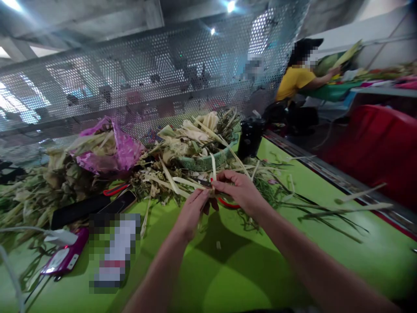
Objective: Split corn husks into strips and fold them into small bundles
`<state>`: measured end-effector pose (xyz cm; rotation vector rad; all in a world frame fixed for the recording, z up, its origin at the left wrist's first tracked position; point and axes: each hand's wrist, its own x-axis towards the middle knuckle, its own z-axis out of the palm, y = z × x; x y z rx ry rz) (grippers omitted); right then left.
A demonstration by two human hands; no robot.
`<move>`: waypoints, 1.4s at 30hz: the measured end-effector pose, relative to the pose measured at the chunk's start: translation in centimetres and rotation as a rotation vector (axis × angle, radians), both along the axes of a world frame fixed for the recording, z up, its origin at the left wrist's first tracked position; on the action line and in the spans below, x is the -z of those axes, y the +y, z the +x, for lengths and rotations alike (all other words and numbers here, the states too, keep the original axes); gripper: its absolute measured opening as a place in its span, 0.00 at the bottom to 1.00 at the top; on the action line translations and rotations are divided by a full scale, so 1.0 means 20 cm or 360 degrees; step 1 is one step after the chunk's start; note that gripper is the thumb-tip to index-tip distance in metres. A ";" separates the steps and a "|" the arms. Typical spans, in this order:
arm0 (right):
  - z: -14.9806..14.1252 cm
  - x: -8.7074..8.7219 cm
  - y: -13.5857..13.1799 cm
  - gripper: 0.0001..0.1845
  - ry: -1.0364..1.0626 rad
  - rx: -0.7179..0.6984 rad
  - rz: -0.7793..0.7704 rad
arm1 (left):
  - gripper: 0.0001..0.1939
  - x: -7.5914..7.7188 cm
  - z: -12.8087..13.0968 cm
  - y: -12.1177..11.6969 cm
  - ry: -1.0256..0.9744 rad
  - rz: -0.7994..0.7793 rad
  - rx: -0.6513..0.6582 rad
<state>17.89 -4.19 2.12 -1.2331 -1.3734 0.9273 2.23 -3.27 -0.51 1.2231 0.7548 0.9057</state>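
Note:
Over the green table, both hands meet around pale strips of dried husk. My left hand has its fingers pinched together on a husk strip that sticks out to the left. Touching the same spot, my right hand pinches a strip that points upward. The exact crossing of the strips is covered by my fingers. A curved red handle shows just below my right hand; the rest of that tool is hidden. Loose husk scraps lie behind the hands.
A green basket heaped with husks stands behind, beside a black cylindrical container. Leftward are a pink plastic bag, a phone, a red-black handle and a purple power strip. A person in yellow sits far right.

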 end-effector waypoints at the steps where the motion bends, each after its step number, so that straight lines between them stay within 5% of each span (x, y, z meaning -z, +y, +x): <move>1: 0.00 0.00 0.00 0.14 0.0020 0.0036 0.0018 | 0.14 -0.01 0.00 0.00 0.0009 0.0006 0.0009; 9: 0.02 0.05 0.03 0.14 -0.0101 0.0208 0.0159 | 0.15 0.00 0.00 0.00 0.0000 -0.0083 0.0025; 15: 0.03 0.00 0.00 0.12 -0.0578 0.0619 0.0711 | 0.14 0.02 -0.01 0.06 -0.0387 -0.0456 -0.0284; 21: -0.10 0.02 -0.07 0.11 -0.0818 0.0137 0.0496 | 0.15 0.00 -0.01 0.07 -0.0731 -0.0470 -0.0347; 26: -0.15 0.06 -0.06 0.07 -0.1126 0.0189 0.0519 | 0.17 0.01 0.00 0.07 -0.0670 -0.0427 -0.0327; 34: -0.13 0.08 -0.07 0.02 -0.1185 0.0265 0.0553 | 0.17 -0.04 -0.03 0.07 -0.0307 0.0010 -0.0409; 42: -0.12 0.05 -0.08 0.07 -0.1481 0.0197 0.0839 | 0.13 -0.03 -0.04 0.08 -0.0380 -0.0006 -0.0480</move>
